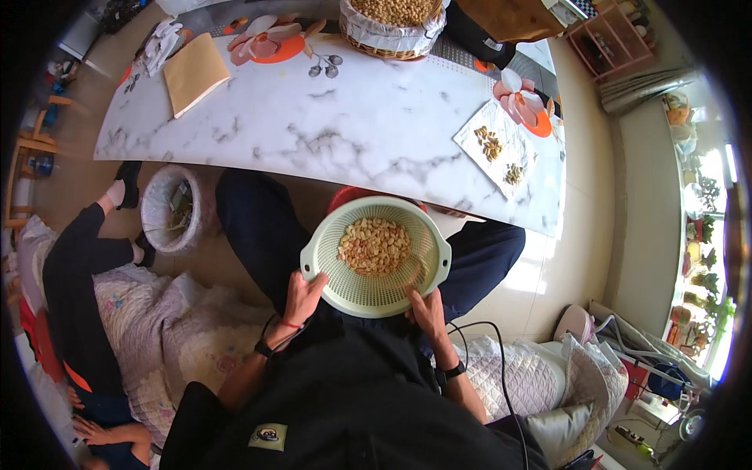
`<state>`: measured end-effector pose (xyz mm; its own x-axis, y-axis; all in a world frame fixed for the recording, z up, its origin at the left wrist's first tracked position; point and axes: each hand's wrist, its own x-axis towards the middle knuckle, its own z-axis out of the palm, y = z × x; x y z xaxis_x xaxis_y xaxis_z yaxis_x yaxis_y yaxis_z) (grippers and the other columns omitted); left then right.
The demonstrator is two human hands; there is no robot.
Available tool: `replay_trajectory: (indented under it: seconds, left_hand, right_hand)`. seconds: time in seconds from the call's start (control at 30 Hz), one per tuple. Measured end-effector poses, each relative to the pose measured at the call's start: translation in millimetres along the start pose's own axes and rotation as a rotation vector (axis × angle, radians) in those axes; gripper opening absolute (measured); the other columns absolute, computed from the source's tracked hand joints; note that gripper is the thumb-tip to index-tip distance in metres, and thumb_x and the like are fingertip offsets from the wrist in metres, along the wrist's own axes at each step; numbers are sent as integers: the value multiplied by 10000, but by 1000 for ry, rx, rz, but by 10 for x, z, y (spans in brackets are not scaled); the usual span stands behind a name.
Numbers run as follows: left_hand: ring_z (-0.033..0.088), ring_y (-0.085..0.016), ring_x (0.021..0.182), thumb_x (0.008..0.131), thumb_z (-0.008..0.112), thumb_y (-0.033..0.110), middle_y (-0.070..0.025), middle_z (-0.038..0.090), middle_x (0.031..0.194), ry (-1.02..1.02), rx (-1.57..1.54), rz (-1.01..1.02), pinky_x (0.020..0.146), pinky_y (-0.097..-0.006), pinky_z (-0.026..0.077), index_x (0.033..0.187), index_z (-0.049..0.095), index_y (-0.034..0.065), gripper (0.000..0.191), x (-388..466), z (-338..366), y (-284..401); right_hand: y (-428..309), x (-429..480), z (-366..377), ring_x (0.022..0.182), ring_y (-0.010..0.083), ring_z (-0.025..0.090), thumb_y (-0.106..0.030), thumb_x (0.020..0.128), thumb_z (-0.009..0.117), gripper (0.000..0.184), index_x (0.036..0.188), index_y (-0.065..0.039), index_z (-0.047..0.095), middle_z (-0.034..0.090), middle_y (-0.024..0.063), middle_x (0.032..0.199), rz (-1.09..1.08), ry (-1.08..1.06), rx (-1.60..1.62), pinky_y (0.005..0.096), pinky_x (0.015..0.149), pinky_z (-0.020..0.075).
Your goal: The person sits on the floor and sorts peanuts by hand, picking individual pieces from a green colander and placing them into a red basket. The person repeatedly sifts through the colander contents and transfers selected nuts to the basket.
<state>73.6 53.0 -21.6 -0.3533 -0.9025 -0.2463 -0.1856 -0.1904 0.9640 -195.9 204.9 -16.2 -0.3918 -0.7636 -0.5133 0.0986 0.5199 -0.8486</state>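
Note:
Between my knees, a pale green plastic colander point(367, 299) holds a heap of shelled peanuts point(375, 247). My left hand point(304, 296) grips its rim at the lower left, below the side handle. On the lower right, my right hand point(426, 308) closes on the rim, with the thumb over the edge. Part of a red basin point(351, 194) shows behind the colander, under the table's edge. At the table's far side stands a wicker basket point(390, 51) with a plastic liner, full of round tan beans or nuts point(393, 10).
The marble-patterned table point(282, 129) bears a brown paper pad point(197, 75) and a white sheet point(470, 132) with two small piles of pieces. A lined waste bin point(197, 217) stands on the floor at left. Another person point(76, 294) sits at far left. A black cable point(504, 364) runs beside my right arm.

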Motion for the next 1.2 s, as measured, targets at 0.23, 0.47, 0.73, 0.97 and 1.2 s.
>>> replay_trajectory:
  seconds: [0.23, 0.47, 0.73, 0.97, 1.2]
  left_hand:
    - [525, -41, 650, 969, 659, 95, -4, 605, 656, 27, -32, -13, 536, -324, 416, 831, 624, -81, 227, 124, 53, -73]
    - [532, -46, 667, 972, 646, 80, -5, 611, 674, 62, -24, 34, 557, -320, 436, 867, 639, -80, 191, 89, 89, 69]
    - [508, -55, 659, 962, 631, 78, -18, 602, 671, 35, 11, -45, 560, -332, 427, 862, 622, -94, 199, 102, 41, 42]
    - [493, -50, 653, 961, 634, 80, -11, 588, 661, 51, -17, 3, 546, -343, 414, 856, 611, -93, 204, 111, 55, 34]
    - [479, -49, 645, 965, 636, 72, 4, 550, 645, 43, 26, 31, 541, -328, 401, 839, 595, -90, 209, 112, 56, 62]
  right_hand:
    - [68, 140, 50, 532, 87, 532, -252, 1033, 668, 290, 1050, 36, 637, 636, 26, 734, -135, 85, 7, 280, 473, 402]
    - [-98, 46, 64, 514, 111, 548, -243, 1030, 664, 288, 1066, 40, 624, 631, 36, 712, -65, 84, -20, 297, 478, 429]
    - [-120, 70, 79, 500, 122, 559, -224, 1014, 673, 300, 1129, 46, 610, 637, 45, 714, 33, 50, -18, 302, 474, 447]
    - [-145, 46, 90, 492, 104, 528, -198, 1012, 655, 233, 1055, 24, 596, 590, 8, 680, -28, 78, 12, 292, 460, 423]
    - [-161, 60, 90, 491, 112, 542, -214, 1017, 654, 260, 1050, 39, 604, 603, 22, 669, -11, 73, -38, 302, 462, 429]
